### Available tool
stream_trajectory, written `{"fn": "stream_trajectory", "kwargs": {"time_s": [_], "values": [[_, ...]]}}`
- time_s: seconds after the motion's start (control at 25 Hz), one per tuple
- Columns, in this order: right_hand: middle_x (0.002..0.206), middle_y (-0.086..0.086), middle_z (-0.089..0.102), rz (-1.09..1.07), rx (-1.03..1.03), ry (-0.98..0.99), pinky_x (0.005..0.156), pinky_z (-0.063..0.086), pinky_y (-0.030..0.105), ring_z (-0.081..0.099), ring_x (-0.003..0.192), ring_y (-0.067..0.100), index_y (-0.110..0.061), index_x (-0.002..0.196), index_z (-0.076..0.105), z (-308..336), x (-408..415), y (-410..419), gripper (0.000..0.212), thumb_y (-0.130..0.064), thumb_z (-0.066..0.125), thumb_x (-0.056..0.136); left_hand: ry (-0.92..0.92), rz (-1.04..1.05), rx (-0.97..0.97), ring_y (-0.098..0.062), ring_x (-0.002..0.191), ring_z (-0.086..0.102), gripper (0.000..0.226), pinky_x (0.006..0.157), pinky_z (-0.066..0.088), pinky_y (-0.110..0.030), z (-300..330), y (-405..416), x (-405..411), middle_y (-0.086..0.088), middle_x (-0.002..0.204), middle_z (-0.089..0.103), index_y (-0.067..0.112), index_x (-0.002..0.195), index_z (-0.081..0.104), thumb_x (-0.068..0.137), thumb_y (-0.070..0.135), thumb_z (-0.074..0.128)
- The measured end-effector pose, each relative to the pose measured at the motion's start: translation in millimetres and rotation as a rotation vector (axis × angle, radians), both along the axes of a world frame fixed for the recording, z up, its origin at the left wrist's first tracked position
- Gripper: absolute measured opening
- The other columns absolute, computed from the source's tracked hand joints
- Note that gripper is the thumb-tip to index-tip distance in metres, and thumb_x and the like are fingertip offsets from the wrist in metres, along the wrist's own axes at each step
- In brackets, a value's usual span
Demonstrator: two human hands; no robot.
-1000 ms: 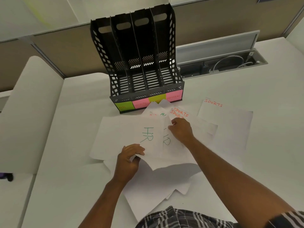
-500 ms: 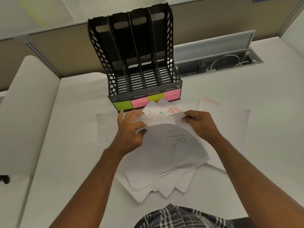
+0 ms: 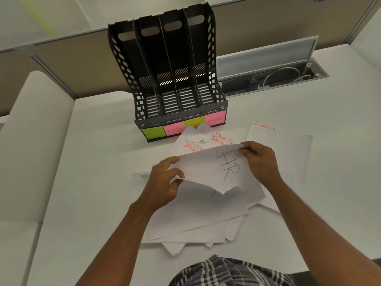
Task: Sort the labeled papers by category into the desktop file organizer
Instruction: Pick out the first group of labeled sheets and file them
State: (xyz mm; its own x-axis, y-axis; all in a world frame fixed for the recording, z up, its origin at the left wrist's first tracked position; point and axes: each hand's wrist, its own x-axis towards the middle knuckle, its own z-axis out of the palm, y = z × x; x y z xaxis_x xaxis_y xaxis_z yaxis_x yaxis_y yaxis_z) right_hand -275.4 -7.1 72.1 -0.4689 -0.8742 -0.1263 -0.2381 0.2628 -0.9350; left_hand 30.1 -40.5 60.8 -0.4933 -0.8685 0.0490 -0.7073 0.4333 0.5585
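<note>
Since a moment ago I see the HR sheet [image 3: 218, 170] lifted higher; left hand [image 3: 165, 182] and right hand [image 3: 259, 162] pinch its edges, organizer [image 3: 171, 79] at twelve o'clock.

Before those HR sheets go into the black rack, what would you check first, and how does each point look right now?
1. Both hands have the sheets: left hand and right hand each pinch the HR papers. Ok.
2. Label readable: "HR" shows on the top sheet. Ok.
3. Every held sheet says HR: the lower ones are mostly hidden. Cannot tell.
4. Target slot found: the green HR note marks the leftmost slot of the file rack. Ok.
5. That slot is free: nothing visible inside it. Ok.
6. Path clear: the SPORTS papers lie before the rack, low on the desk. Ok.
</note>
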Motion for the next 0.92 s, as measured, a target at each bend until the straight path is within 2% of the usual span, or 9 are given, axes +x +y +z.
{"fn": "stream_trajectory", "kwargs": {"time_s": [0.12,0.2,0.32,0.44,0.56,0.64,0.72,0.84,0.92], "values": [[0.101,0.001,0.076,-0.009,0.030,-0.033,0.079,0.050,0.013,0.068,0.094,0.019,-0.012,0.102,0.077,-5.0,-4.3,1.8,0.014,-0.011,0.066,0.093,-0.063,-0.034,0.052,-0.020,0.126,0.053,0.011,0.107,0.044,-0.038,-5.8,-3.0,0.7,0.000,0.139,0.057,0.018,0.094,0.074,0.083,0.017,0.073],[0.100,0.002,0.077,-0.012,0.059,-0.056,0.081,0.054,0.026,0.070,0.092,0.022,-0.014,0.102,0.077,-7.6,-5.8,3.8,0.014,-0.014,0.065,0.094,-0.129,-0.060,0.107,-0.021,0.120,0.058,0.018,0.105,0.046,-0.035,-9.7,-3.0,0.7,0.002,0.136,0.059,0.015,0.102,0.074,0.085,0.021,0.071],[0.096,0.002,0.077,-0.010,0.078,-0.059,0.084,0.058,0.036,0.071,0.091,0.025,-0.015,0.100,0.077,-12.1,-5.7,8.2,0.013,-0.015,0.065,0.094,-0.254,-0.099,0.171,-0.021,0.119,0.057,0.032,0.107,0.041,-0.039,-13.9,2.1,2.1,0.002,0.128,0.063,0.015,0.115,0.070,0.084,0.026,0.068],[0.094,0.001,0.077,-0.022,0.093,-0.071,0.085,0.058,0.039,0.071,0.089,0.026,-0.016,0.099,0.077,-16.4,-5.7,12.7,0.013,-0.015,0.065,0.094,-0.307,-0.120,0.170,-0.020,0.115,0.052,0.034,0.103,0.041,-0.042,-14.0,8.9,0.5,0.003,0.121,0.060,0.017,0.111,0.069,0.080,0.031,0.069],[0.094,0.003,0.076,-0.029,0.108,-0.061,0.086,0.057,0.039,0.070,0.088,0.026,-0.014,0.099,0.076,-18.8,-4.8,14.8,0.013,-0.014,0.064,0.095,-0.359,-0.135,0.191,-0.021,0.129,0.041,0.037,0.108,0.039,-0.038,-16.9,15.1,-1.4,0.000,0.140,0.044,0.020,0.113,0.069,0.080,0.035,0.071],[0.095,0.004,0.075,-0.031,0.114,-0.049,0.085,0.056,0.037,0.069,0.088,0.026,-0.013,0.100,0.076,-18.6,-4.1,15.9,0.014,-0.014,0.063,0.095,-0.372,-0.145,0.219,-0.019,0.133,0.036,0.031,0.108,0.039,-0.037,-18.9,17.8,-1.9,0.001,0.147,0.034,0.022,0.109,0.069,0.081,0.034,0.071],[0.095,0.003,0.075,-0.033,0.112,-0.055,0.084,0.056,0.035,0.069,0.089,0.026,-0.013,0.100,0.076,-17.9,-3.3,16.5,0.014,-0.013,0.063,0.095,-0.352,-0.138,0.259,-0.017,0.121,0.046,0.025,0.100,0.046,-0.033,-16.9,17.9,-2.6,0.003,0.138,0.039,0.019,0.106,0.068,0.084,0.030,0.070],[0.095,0.003,0.076,-0.030,0.113,-0.045,0.084,0.057,0.038,0.070,0.089,0.026,-0.014,0.101,0.076,-16.6,-4.5,16.3,0.015,-0.014,0.062,0.095,-0.302,-0.134,0.294,-0.019,0.094,0.059,0.011,0.084,0.051,-0.038,-7.8,14.2,-3.8,0.001,0.106,0.061,0.014,0.097,0.067,0.087,0.017,0.067],[0.096,0.003,0.076,-0.038,0.107,-0.054,0.084,0.057,0.038,0.071,0.091,0.027,-0.014,0.102,0.076,-12.6,-6.3,15.8,0.015,-0.014,0.062,0.095,-0.190,-0.102,0.258,-0.021,0.093,0.061,0.016,0.084,0.051,-0.036,-0.5,11.6,-4.4,-0.002,0.100,0.067,0.015,0.102,0.067,0.088,0.010,0.065]]}}
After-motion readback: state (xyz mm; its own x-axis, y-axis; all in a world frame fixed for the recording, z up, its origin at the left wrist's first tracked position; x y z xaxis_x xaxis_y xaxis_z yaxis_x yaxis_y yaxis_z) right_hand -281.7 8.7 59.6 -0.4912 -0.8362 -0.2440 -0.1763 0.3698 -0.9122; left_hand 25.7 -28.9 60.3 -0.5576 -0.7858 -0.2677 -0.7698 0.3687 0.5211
